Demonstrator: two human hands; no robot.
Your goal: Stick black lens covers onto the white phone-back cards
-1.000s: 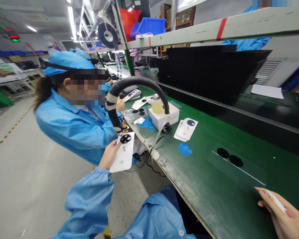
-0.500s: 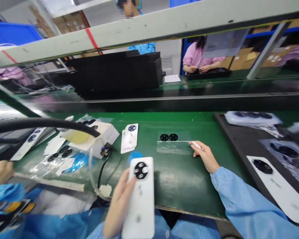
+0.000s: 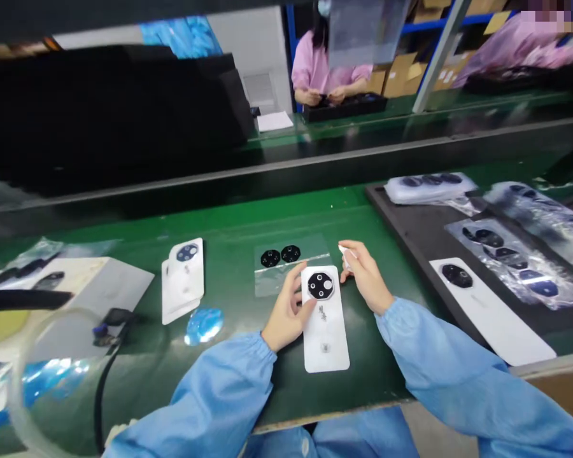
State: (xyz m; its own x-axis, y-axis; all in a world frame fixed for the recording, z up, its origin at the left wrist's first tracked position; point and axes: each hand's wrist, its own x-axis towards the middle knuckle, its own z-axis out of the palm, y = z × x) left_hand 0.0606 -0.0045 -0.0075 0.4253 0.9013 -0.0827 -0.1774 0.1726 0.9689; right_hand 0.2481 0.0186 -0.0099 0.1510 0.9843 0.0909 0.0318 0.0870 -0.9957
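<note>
Left hand [image 3: 286, 312] grips edge of white card [image 3: 325, 337], fingers beside black lens piece [image 3: 320, 285] on it, card flat on green bench [image 3: 377, 369]. Right hand [image 3: 365, 275] narrowly pinches small white strip [image 3: 346, 257], just beside card, near plastic bag [image 3: 286, 283].

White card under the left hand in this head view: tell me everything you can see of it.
The white card is a long, round-cornered, phone-shaped slab, plastic or stiff card by its look, lying flat on the green bench with its long side pointing away from the person. Near its far end sits a round black piece with pale circular spots. Small dark print lies below that, and a small square mark lower down. The left hand touches its near-left edge.
</note>
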